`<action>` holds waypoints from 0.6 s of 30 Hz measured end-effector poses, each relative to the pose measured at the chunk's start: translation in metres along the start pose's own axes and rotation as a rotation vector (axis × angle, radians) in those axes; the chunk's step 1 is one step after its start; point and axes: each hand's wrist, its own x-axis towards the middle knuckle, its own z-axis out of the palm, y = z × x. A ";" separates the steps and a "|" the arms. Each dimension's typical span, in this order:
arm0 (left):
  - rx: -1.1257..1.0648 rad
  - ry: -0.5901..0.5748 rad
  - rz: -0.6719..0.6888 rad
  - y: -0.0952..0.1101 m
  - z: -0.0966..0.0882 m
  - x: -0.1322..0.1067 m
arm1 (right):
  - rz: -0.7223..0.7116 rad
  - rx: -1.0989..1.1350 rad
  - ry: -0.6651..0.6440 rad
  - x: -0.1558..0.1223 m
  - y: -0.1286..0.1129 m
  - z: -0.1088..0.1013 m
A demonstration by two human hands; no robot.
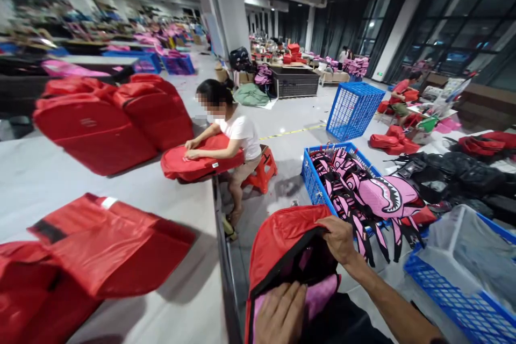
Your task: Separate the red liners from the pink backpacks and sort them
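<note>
A red bag with black edging is in front of me, its mouth gaping and pink cloth showing inside. My right hand is closed on the upper right edge of the opening, thumb and fingers pinching the rim. Lower down, my left hand has its fingers together over the pink cloth at the near side of the mouth, gripping the bag there; its thumb is hidden. The inside of the bag is dark, and its lower part runs out of view.
The pale table on my left bears several red bags. At its far edge a person handles another red bag. To my right stand a blue crate of pink shark-face bags and a plastic-lined blue crate.
</note>
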 end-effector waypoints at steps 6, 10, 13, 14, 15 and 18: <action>-0.053 -0.042 -0.470 -0.077 0.079 0.088 | 0.190 -0.111 -0.049 0.023 0.065 0.023; -0.147 -0.089 -0.718 -0.124 0.130 0.103 | 0.270 -0.027 -0.126 0.045 0.108 0.059; -0.228 -0.178 -0.923 -0.159 0.147 0.112 | 0.411 0.123 -0.278 0.070 0.138 0.086; -0.295 -0.215 -0.992 -0.172 0.150 0.118 | 0.484 0.192 -0.363 0.081 0.149 0.097; -0.372 -0.248 -1.059 -0.184 0.154 0.126 | 0.563 0.265 -0.450 0.094 0.160 0.108; -0.576 -0.334 -1.209 -0.216 0.170 0.160 | 0.794 0.402 -0.608 0.130 0.194 0.149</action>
